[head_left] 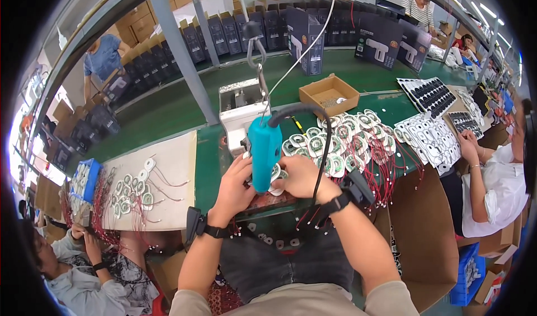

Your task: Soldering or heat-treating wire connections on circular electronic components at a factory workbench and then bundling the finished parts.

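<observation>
A teal electric screwdriver (264,154) hangs upright from a hook in front of me, its lower end between my two hands. My left hand (236,180) is curled close against the screwdriver's left side; its fingertips are partly hidden behind the tool. With closed fingers, my right hand (305,177) holds a white oval part (276,176) at the work spot, just right of the screwdriver. Beyond that hand lies a pile of white oval parts with green ring boards and red wires (335,142). What the screwdriver's tip touches is hidden.
Behind the screwdriver stands a white machine (240,106). A cardboard tray (329,95) holds small pieces, with a yellow-handled tool (297,125) nearby. Finished-looking wired parts (133,190) lie on a pale board at left. Co-workers sit on both sides; black boxes (305,42) line the back.
</observation>
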{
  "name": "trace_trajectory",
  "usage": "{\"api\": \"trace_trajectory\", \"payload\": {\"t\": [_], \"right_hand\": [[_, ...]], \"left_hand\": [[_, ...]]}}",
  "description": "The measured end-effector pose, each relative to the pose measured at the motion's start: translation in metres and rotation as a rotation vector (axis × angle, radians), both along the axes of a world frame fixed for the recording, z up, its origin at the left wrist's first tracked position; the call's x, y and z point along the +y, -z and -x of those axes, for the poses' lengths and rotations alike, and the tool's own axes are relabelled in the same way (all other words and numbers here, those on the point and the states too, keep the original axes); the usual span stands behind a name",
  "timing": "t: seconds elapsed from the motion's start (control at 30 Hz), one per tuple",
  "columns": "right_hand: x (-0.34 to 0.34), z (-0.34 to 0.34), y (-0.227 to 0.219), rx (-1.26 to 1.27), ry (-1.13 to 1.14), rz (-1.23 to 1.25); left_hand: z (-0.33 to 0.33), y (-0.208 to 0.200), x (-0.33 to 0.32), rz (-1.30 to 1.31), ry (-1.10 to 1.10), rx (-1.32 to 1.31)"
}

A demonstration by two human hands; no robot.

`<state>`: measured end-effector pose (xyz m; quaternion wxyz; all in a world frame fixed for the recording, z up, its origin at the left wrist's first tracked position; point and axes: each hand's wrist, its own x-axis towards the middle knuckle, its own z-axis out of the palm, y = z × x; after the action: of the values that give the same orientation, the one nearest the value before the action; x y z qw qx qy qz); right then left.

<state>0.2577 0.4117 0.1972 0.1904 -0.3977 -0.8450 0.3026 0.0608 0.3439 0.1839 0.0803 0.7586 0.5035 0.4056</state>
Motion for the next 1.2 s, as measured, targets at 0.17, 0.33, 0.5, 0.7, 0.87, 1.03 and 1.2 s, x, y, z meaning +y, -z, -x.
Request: {"api": "trace_trajectory", "payload": {"t": [0.17, 0.33, 0.5, 0.7, 0.87, 1.03, 1.2], "right_hand": [[0.016, 0.004, -0.022, -0.003, -0.052, 0.514], [0.013, 0.018, -0.033, 0.420, -0.021, 0.786], [0.047, 0.036, 0.011, 0.227, -0.159, 0.164], [0.029, 0.071, 0.035, 0.255, 0.282, 0.078], [-0.005, 0.073, -0.006, 0.109, 0.414, 0.069], [-0.012, 0.075, -0.007, 0.083, 0.463, 0.020], [-0.024, 0.078, -0.007, 0.155, 0.438, 0.005]], "left_hand": [[0.000, -0.005, -0.003, 0.009, 0.017, -0.010], [0.006, 0.001, -0.005, -0.044, 0.033, 0.027], [-0.002, 0.014, -0.004, 0.066, -0.005, -0.241], [0.000, 0.020, -0.006, 0.050, -0.071, -0.319], [0.000, 0.021, -0.010, 0.080, -0.139, -0.324], [0.002, 0.033, 0.000, 0.040, -0.009, -0.432], [0.002, 0.034, 0.003, -0.146, 0.045, -0.374]]}}
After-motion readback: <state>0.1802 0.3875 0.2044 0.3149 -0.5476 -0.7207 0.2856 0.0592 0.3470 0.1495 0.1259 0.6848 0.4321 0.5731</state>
